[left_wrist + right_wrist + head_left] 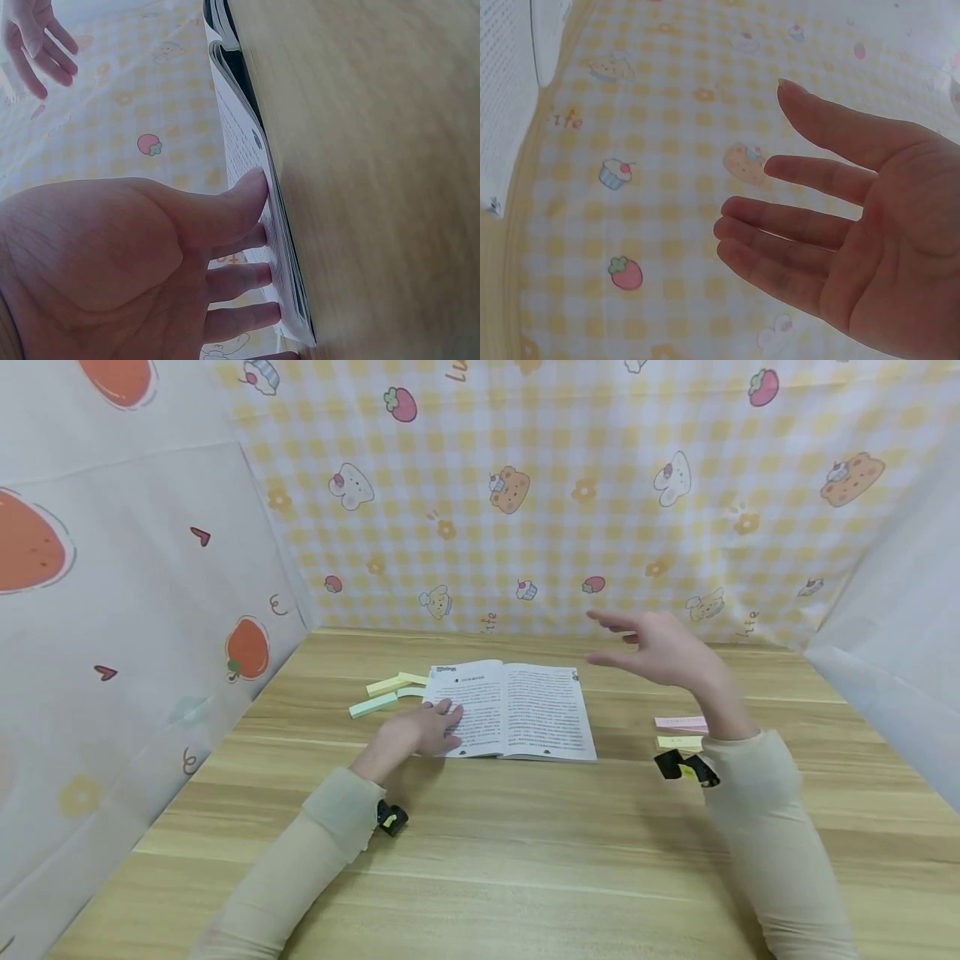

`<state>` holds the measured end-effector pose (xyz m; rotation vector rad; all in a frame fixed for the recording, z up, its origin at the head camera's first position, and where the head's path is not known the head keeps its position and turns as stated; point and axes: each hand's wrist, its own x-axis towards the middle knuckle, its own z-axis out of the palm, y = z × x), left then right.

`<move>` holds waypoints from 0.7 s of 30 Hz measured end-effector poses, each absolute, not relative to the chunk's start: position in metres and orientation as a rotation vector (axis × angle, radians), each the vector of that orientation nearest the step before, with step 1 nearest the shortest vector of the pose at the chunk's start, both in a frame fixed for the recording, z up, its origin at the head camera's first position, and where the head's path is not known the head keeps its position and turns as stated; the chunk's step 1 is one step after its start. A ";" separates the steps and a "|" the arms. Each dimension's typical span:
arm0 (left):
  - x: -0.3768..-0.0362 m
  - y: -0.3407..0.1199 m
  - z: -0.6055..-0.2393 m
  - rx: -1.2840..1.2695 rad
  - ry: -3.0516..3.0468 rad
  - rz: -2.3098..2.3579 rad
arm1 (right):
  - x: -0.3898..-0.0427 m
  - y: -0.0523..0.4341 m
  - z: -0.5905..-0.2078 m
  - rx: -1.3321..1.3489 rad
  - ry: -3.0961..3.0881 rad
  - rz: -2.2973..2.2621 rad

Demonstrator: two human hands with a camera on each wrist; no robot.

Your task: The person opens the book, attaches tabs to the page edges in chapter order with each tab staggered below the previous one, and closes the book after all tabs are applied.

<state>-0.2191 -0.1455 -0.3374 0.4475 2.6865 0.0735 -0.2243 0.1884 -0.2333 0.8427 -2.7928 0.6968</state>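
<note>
A book (513, 708) lies open mid-table, its left page pressed flat by the left hand (420, 731). The right hand (663, 650) hovers above the right page, fingers spread, holding nothing (sticky notes (681, 732) lie untouched at right); marking seems not yet begun.

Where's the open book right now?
Head view: the open book lies mid-table, left hand pressing its left page, pastel strips just left of it.
</note>
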 end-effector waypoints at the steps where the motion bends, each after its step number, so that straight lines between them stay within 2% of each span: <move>1: -0.219 -0.145 -0.337 0.449 2.687 0.073 | -0.223 0.192 -0.232 0.826 -2.791 0.707; 12: -0.218 -0.145 -0.337 0.456 2.686 0.064 | -0.217 0.224 -0.222 0.668 -2.849 0.746; 21: -0.219 -0.146 -0.339 0.463 2.692 0.068 | -0.218 0.248 -0.219 0.636 -2.821 0.847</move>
